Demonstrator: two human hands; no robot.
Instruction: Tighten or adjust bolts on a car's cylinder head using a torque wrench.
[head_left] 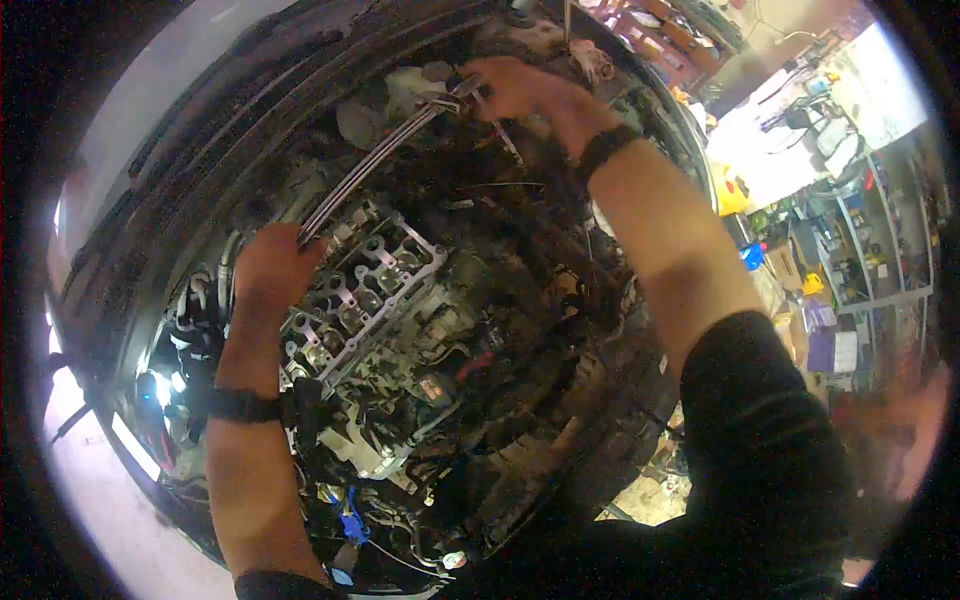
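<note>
A long, slim silvery metal bar [370, 165] with lines running along its length slants over the opened engine. My left hand [272, 265] is closed around its lower end, above the valve gear. At the upper end, my right hand [520, 88] has its fingers bent round the bar's tip, where small metal parts show. What exactly the fingers pinch there is partly hidden. Under the left hand lies the bare cylinder head [365, 300], its pale metal frame and caps exposed. A thin rod-like piece [508, 138] hangs below the right hand.
Dark hoses and wiring fill the engine bay around the head. A blue connector or clip [352, 520] sits near the front. A lamp [158, 388] glows at the left. Shelves [875, 240] with tools and boxes stand to the right, beside a yellow container [732, 190].
</note>
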